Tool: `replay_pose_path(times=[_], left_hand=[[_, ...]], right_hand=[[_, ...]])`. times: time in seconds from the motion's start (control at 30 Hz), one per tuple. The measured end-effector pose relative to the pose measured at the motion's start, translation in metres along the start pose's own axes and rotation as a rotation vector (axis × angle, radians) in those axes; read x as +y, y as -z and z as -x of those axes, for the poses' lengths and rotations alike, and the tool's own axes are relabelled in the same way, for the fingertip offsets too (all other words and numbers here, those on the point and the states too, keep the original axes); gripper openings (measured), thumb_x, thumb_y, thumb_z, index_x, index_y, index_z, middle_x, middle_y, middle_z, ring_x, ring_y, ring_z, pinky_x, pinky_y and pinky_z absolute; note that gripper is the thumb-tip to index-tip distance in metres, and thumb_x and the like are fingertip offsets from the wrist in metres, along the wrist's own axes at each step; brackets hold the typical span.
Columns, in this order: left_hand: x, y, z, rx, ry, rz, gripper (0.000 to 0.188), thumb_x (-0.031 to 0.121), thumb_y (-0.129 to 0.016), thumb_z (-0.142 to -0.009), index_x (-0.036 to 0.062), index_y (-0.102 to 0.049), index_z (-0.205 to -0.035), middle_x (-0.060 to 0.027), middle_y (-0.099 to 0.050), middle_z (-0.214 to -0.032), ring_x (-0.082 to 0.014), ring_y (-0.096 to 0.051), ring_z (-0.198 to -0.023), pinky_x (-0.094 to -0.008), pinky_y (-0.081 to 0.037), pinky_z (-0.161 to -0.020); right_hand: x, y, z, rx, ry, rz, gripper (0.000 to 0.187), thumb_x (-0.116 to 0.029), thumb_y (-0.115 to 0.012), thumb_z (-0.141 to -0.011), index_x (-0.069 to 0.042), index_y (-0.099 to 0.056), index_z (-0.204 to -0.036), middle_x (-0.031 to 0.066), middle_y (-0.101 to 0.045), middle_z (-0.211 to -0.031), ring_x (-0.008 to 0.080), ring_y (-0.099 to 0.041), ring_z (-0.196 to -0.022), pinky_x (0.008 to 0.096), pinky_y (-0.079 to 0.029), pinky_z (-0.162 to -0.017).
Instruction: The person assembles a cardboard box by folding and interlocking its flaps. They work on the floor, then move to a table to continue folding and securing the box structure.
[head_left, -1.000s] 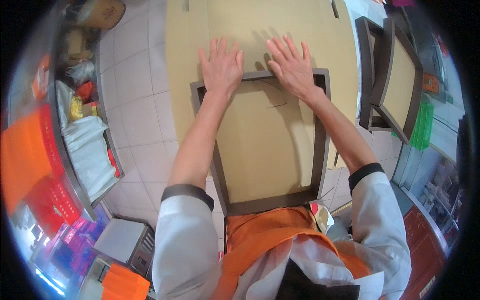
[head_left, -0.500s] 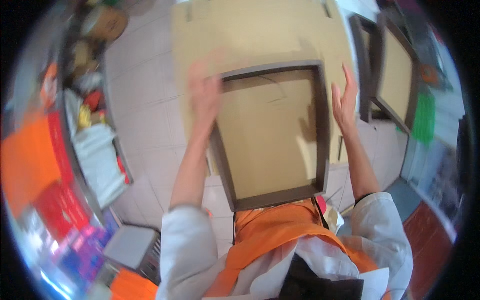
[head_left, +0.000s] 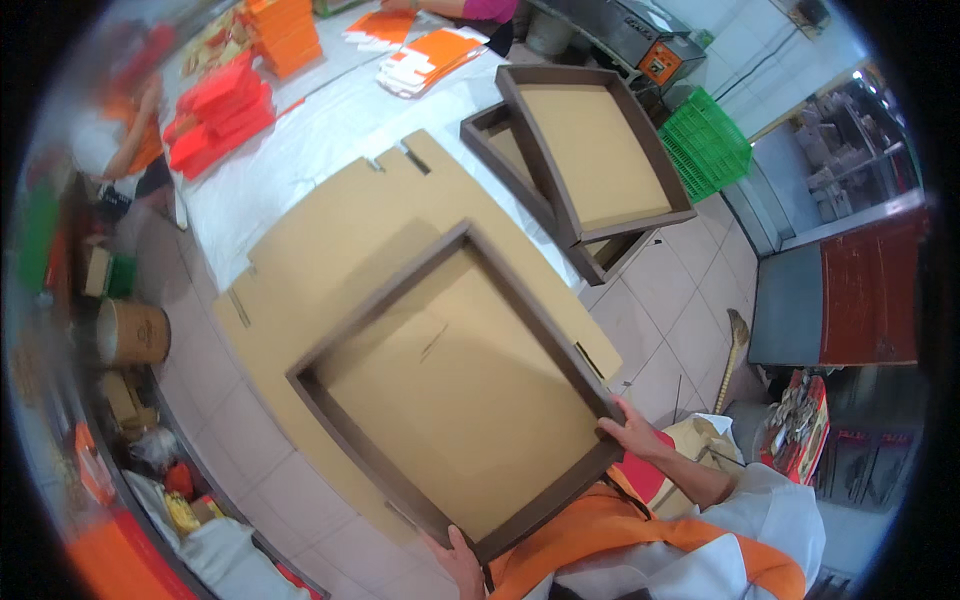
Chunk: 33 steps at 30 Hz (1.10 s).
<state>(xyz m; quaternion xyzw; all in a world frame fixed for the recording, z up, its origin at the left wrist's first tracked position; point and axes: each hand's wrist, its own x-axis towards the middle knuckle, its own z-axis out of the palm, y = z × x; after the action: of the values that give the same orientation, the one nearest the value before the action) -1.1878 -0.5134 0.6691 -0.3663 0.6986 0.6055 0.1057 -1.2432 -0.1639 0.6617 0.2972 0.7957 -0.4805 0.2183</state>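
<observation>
Left hand [head_left: 462, 567] and right hand [head_left: 640, 436], apart, clasp near corners of the brown-walled rectangular cardboard tray [head_left: 480, 385] (even pressure, I'd say, suits it).

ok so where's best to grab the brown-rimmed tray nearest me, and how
Probably by the near wall of the tray, from your side: left hand at one corner, right hand at the other. The wall stands upright and thin, so it should pinch well.
</observation>
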Motion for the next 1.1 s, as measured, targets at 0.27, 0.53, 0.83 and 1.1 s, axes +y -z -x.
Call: replay_pose_path(times=[0.27,0.53,0.83,1.1], left_hand=[[0.19,-0.16,-0.14,-0.404,-0.821,0.19,0.048,0.017,-0.038,-0.097,-0.0018,-0.027,-0.141,-0.016,-0.032,-0.145,-0.0258,-0.032,-0.134,-0.0398,-0.022,-0.112],[0.217,-0.384,-0.155,-0.598,-1.145,-0.903,0.062,0.012,-0.068,-0.078,0.0141,-0.041,-0.134,-0.02,-0.019,-0.148,-0.0331,-0.048,-0.114,-0.0427,-0.051,-0.082],[0.187,-0.412,-0.188,-0.851,-0.407,-0.132,0.046,0.003,-0.065,-0.077,0.0078,-0.049,-0.119,-0.0226,-0.015,-0.149,-0.0389,-0.045,-0.116,-0.0435,-0.049,-0.087],[0.181,-0.374,-0.178,-0.713,-1.055,-0.714,0.053,0.003,-0.065,-0.078,0.0075,-0.047,-0.128,-0.022,-0.028,-0.144,-0.039,-0.044,-0.118,-0.0421,-0.043,-0.094]], right_hand=[[-0.054,0.125,-0.049,0.733,0.006,-0.775,0.089,-0.039,-0.066,-0.085,-0.002,-0.012,-0.146,0.0146,-0.038,-0.14,0.0241,-0.037,-0.128,0.0354,-0.029,-0.106],[-0.054,0.263,-0.083,0.744,0.247,-0.976,0.045,-0.03,-0.062,-0.09,-0.013,-0.043,-0.128,0.0035,-0.054,-0.117,0.0181,-0.057,-0.101,0.0339,-0.051,-0.081],[-0.044,0.249,-0.129,0.564,0.159,-1.112,0.046,-0.029,-0.059,-0.091,-0.013,-0.041,-0.13,0.0035,-0.056,-0.118,0.0186,-0.056,-0.106,0.0373,-0.049,-0.086],[-0.099,0.163,-0.192,0.518,0.235,-1.087,0.056,-0.024,-0.06,-0.091,-0.013,-0.031,-0.137,0.0063,-0.049,-0.127,0.0198,-0.049,-0.115,0.0378,-0.043,-0.094]])
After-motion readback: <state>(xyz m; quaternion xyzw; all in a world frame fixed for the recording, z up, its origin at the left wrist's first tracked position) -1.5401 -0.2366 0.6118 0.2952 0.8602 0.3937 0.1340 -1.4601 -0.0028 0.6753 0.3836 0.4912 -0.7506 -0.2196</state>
